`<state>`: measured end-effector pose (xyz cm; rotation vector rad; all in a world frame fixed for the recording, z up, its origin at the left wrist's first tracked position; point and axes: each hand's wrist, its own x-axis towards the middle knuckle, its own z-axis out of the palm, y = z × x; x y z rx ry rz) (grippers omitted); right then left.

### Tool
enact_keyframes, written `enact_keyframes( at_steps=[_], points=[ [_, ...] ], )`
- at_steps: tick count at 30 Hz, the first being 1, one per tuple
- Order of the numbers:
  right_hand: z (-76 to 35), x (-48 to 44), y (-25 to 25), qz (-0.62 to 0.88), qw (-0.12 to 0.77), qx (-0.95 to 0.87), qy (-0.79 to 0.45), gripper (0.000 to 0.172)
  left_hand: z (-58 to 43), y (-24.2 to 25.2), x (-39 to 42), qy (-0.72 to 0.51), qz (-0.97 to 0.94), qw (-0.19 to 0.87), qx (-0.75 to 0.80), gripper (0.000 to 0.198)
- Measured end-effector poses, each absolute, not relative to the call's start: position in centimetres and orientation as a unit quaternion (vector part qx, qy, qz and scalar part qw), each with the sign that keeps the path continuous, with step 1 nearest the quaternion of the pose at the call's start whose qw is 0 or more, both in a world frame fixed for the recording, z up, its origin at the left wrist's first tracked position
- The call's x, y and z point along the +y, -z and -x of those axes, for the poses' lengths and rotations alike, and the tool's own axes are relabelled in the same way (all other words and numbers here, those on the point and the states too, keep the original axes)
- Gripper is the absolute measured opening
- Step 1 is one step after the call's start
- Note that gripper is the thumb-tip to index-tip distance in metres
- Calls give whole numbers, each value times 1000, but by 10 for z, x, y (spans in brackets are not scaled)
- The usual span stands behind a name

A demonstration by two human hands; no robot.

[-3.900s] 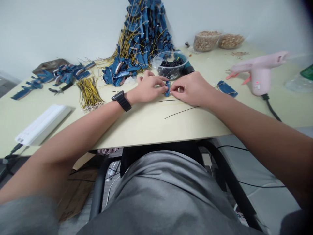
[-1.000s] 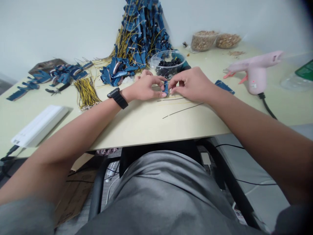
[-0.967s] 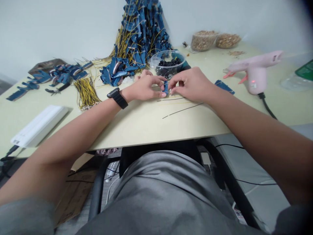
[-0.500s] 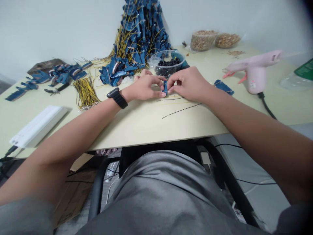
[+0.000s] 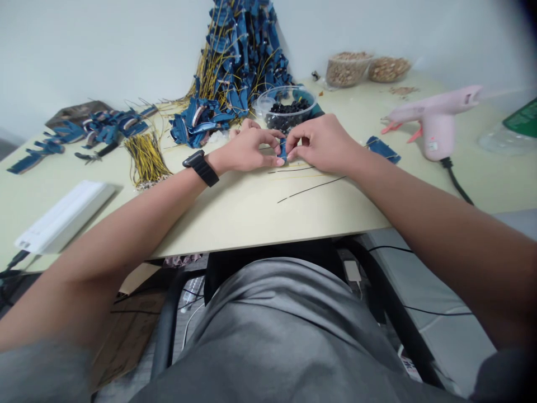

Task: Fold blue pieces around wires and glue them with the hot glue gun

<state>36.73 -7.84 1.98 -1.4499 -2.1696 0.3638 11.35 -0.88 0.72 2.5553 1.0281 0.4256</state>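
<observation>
My left hand (image 5: 247,150) and my right hand (image 5: 321,143) meet at the middle of the pale table (image 5: 251,212). Both pinch one small blue piece (image 5: 283,150) between thumb and fingertips, just above the tabletop. A black watch (image 5: 200,167) sits on my left wrist. Thin black wires (image 5: 312,187) lie on the table right in front of my hands. A clear bowl of small black bits (image 5: 289,109) stands just behind them.
A tall heap of blue pieces on yellow wires (image 5: 241,56) leans on the wall. More blue pieces (image 5: 100,126), a yellow wire bundle (image 5: 146,157), a white box (image 5: 59,215), a pink glue gun (image 5: 436,120), and two tubs of brown bits (image 5: 364,67) surround the hands. One blue piece (image 5: 381,149) lies right.
Over the frames my hands rose slightly off the table and kept pinching the blue piece. In the last second almost nothing moved.
</observation>
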Motion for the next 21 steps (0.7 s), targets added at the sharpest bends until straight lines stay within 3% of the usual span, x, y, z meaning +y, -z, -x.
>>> enact_keyframes(
  at_steps=[11,16,21],
  points=[
    [-375,-83,-24,531,263,-793,-145,17,-113,-6,-7,-161,-901,185,359,47],
    [-375,-80,-21,535,255,-792,-147,6,-113,-9,-9,-159,-900,186,360,52],
    [-373,-79,-19,533,267,-788,-157,12,-114,-10,-10,-152,-901,185,361,52]
  ],
)
